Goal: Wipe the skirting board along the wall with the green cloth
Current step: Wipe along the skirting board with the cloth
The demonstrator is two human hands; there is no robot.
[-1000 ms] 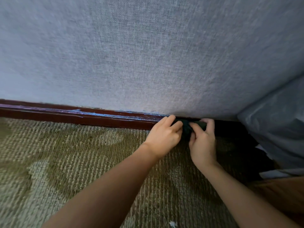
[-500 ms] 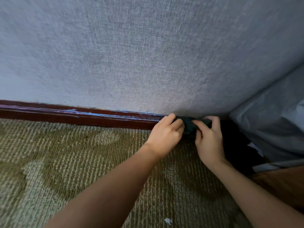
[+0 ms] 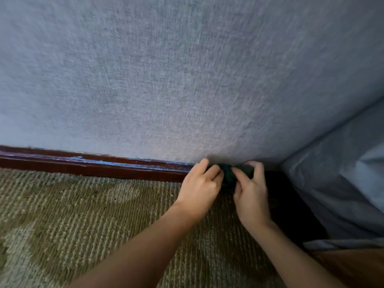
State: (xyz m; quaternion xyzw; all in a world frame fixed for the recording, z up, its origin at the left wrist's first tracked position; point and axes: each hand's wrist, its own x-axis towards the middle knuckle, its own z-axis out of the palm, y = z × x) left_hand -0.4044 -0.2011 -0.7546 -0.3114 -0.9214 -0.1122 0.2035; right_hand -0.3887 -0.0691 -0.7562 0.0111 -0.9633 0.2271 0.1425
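Moved: hardly anything in 1 s, both hands stay at the board's right end | left hand [image 3: 199, 189] and right hand [image 3: 251, 196] each pinch the bunched green cloth [image 3: 227, 173] against the skirting board [image 3: 104, 168] | progress: seemingly early, long blue-smeared stretch leftward remains | writing: none readable

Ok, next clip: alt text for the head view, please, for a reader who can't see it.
The left hand and right hand grip a bunched green cloth against a dark reddish skirting board at the foot of a grey textured wall. Olive patterned carpet fills the foreground; pale grey fabric sits at the right.
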